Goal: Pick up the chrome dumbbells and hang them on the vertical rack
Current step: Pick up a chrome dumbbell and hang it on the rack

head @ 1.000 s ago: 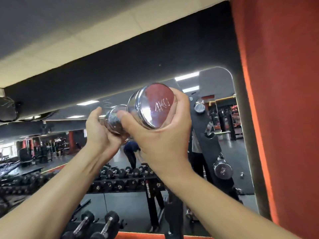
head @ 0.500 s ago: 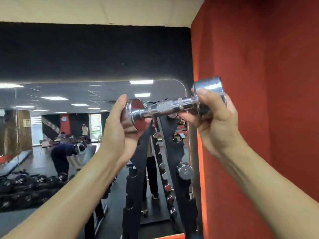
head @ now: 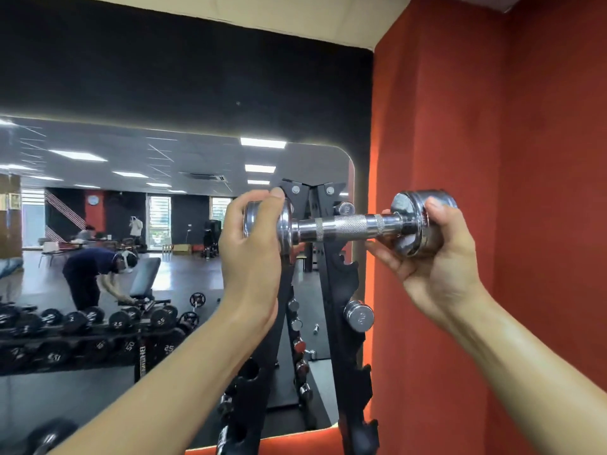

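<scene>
**Dumbbell level at the rack top, not yet seated**

I have the chrome dumbbell (head: 341, 226) crosswise between both hands, in front of the top of the vertical rack (head: 340, 284). My left hand (head: 253, 251) grips its left head, fingers (head: 274, 193) curled over the rim. My right hand (head: 433, 267) clamps the right head, thumb on top and fingers (head: 384, 254) wrapped underneath. The knurled handle spans bare between my two sets of fingertips.

I judge this the hanging step: lifted and lined up, not yet resting in a notch. The next move calls for lowering the handle evenly into a matching pair of notches, keeping it level so neither head dips.

Edges: cut notches show on the upright just below my right fingers. The other upright sits behind my left palm, so I cannot tell how that side lines up. The red wall (head: 492, 159) is close beyond my right knuckles, leaving little room that way. A hung dumbbell (head: 358, 315) sits well below my right fingers. The mirror (head: 131, 208) stands behind the rack; the open room is towards me.
</scene>
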{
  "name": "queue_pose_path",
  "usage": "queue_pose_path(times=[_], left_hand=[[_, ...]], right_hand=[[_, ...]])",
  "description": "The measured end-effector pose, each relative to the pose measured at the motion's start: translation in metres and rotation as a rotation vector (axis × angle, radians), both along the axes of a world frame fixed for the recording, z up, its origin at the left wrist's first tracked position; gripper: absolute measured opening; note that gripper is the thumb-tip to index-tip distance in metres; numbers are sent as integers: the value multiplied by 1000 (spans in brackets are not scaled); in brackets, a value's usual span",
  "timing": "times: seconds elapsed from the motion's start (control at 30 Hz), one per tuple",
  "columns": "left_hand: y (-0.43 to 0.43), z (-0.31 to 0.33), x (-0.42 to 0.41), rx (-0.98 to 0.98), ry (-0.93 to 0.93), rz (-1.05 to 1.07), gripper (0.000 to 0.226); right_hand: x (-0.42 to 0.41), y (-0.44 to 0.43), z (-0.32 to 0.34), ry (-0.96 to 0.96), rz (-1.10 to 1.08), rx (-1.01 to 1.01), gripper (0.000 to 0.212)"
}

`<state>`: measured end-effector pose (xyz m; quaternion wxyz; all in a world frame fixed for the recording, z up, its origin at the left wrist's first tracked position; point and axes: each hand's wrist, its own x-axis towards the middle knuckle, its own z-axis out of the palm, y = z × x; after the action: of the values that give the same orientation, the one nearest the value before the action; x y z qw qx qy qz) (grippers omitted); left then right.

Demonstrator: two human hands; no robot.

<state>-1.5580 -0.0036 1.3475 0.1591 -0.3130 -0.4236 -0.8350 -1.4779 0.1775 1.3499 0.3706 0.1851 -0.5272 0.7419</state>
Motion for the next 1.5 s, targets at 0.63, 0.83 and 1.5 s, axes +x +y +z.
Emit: queue_pose_path(times=[0.63, 0.83, 1.5], left_hand=[[-22, -79, -89, -20, -289, 128, 16], [-36, -129, -168, -65, -448, 93, 13], [-19, -231, -402, -464, -763, -349, 42]], right_hand=[[-108, -13, -114, -159, -162, 64, 41], [-160, -24, -155, -303, -192, 187, 45], [-268, -139, -273, -797, -703, -104, 44]])
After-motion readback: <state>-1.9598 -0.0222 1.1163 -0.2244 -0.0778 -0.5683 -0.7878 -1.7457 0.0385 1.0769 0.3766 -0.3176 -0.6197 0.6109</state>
